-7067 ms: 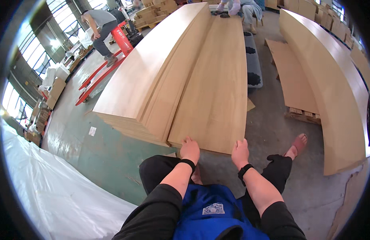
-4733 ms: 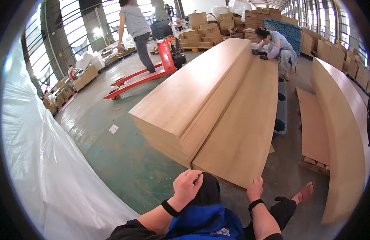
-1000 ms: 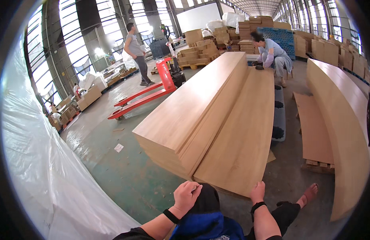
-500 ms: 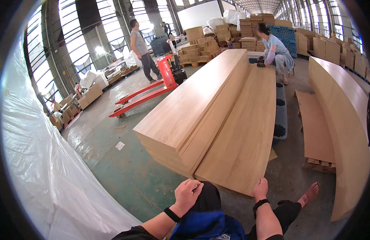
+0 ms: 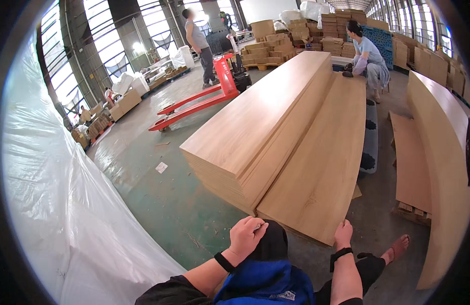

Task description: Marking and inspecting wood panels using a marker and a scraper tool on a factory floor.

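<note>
Left hand [image 5: 246, 237] has come off the wood-grain board [image 5: 316, 170] at one o'clock, loosely closed by the knee [image 5: 274, 243], perhaps resting; right hand [image 5: 343, 234], curled at its five-o'clock corner, perhaps steadies it, grip unclear

Smooth wood grain is showing on the near board [image 5: 316, 168].
The stacked panels [image 5: 255, 122] are taking a satin sheen on top; the plastic sheeting [image 5: 87, 213] is gleaming, crinkled and translucent; the pallet jack [image 5: 225, 81] is showing glossy painted metal; the floor [image 5: 153, 193] is shining in patches; the cartons [image 5: 268, 53] are looking matt, like cardboard.
</note>
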Demonstrator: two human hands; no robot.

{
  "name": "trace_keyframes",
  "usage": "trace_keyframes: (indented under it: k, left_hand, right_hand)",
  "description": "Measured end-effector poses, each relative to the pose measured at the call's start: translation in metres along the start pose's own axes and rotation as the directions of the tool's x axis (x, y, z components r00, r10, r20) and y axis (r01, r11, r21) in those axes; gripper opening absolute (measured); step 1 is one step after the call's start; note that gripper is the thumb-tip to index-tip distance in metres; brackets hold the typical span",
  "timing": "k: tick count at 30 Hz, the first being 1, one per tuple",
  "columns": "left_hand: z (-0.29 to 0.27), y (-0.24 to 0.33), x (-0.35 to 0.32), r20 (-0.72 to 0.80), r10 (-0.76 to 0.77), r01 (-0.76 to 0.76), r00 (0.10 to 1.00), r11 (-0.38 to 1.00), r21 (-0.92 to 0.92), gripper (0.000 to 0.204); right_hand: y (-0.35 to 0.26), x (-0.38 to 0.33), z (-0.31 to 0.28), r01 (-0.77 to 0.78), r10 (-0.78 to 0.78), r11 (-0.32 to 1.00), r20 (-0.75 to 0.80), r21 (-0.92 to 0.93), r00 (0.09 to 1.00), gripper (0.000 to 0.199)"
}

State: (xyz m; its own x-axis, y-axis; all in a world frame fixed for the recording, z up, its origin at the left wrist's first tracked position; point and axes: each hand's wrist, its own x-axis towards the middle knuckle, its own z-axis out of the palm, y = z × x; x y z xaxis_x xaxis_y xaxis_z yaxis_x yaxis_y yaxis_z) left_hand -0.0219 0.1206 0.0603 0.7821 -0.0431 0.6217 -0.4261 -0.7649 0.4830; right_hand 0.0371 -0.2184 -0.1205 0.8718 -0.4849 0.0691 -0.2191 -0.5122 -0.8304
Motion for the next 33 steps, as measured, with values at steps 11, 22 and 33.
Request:
trace_keyframes:
  k: [11,22,33]
  left_hand:
    - [0.002,0.000,0.002,0.020,-0.017,0.017,1.000,1.000,0.010,0.013]
    - [-0.001,0.002,0.002,0.019,-0.004,0.005,1.000,1.000,-0.016,0.011]
    - [0.001,0.000,0.002,0.044,-0.022,0.022,0.999,1.000,0.009,0.011]
  right_hand:
    - [0.022,0.013,0.008,-0.004,0.006,0.997,0.027,-0.077,1.000,0.023]
    - [0.017,0.010,0.007,-0.065,0.068,0.997,0.059,-0.040,0.996,0.028]
    - [0.012,0.008,0.006,-0.027,0.027,0.998,-0.002,-0.050,1.000,0.027]
